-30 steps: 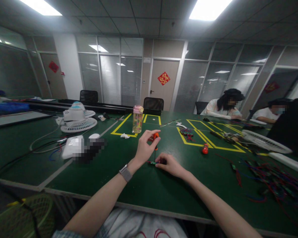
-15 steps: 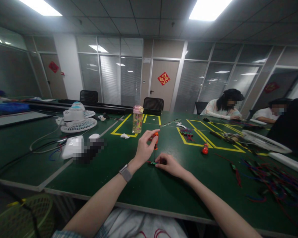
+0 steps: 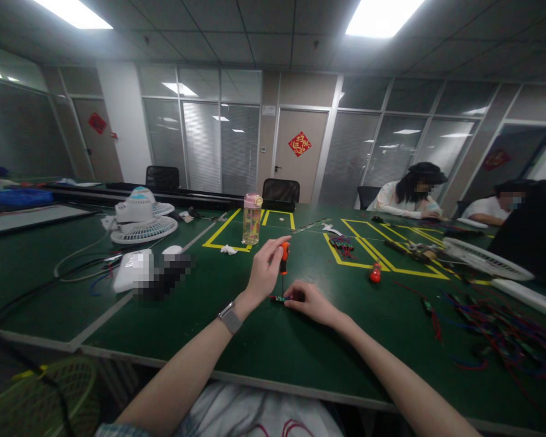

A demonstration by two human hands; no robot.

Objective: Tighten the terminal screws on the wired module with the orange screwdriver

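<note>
head view: the left hand (image 3: 264,267) has its fingers grasping an orange screwdriver (image 3: 284,260), near upright, its tip at the small green board (image 3: 279,299) on the table (image 3: 236,358). the right hand's (image 3: 312,303) fingers pinch the board's 3 o'clock end. advisable: shaft square, light pressure, fingertips clear of the tip. bottle (image 3: 252,224) at 11 o'clock; red-handled tool (image 3: 375,274) between 2 and 3; tangled wires (image 3: 495,334) toward 3, no obstruction noted.

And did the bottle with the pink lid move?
No. The bottle is in the same spot by the yellow tape as before.
</note>
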